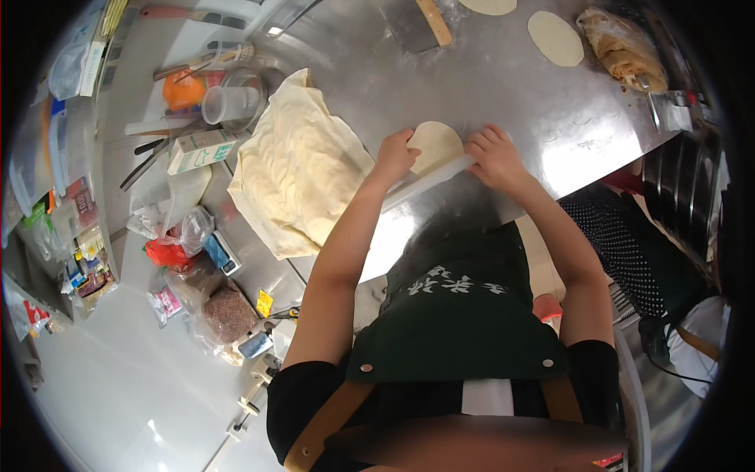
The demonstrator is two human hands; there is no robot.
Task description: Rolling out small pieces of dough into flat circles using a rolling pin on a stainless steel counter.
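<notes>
A thin round of pale dough (437,147) lies on the steel worktop (503,86) in front of me. My left hand (396,156) is closed at its left edge, thumb and fingers pinching the rim. Along the near side of the round runs a white rolling pin (431,183), slanting down to the left beneath my left wrist. My right hand (495,156) has its fingers curled over the pin's right end, beside the dough. To the left of my left forearm, a large cream cloth (303,165) is spread in folds; what it covers is hidden.
Farther back lie another dough round (556,38) and a wide metal blade with a wooden handle (434,22). A plastic bag of brown filling (627,49) stands back right. Clear tubs (233,101), a carton (201,149) and bags crowd the left. A person in dotted clothing (617,244) is at right.
</notes>
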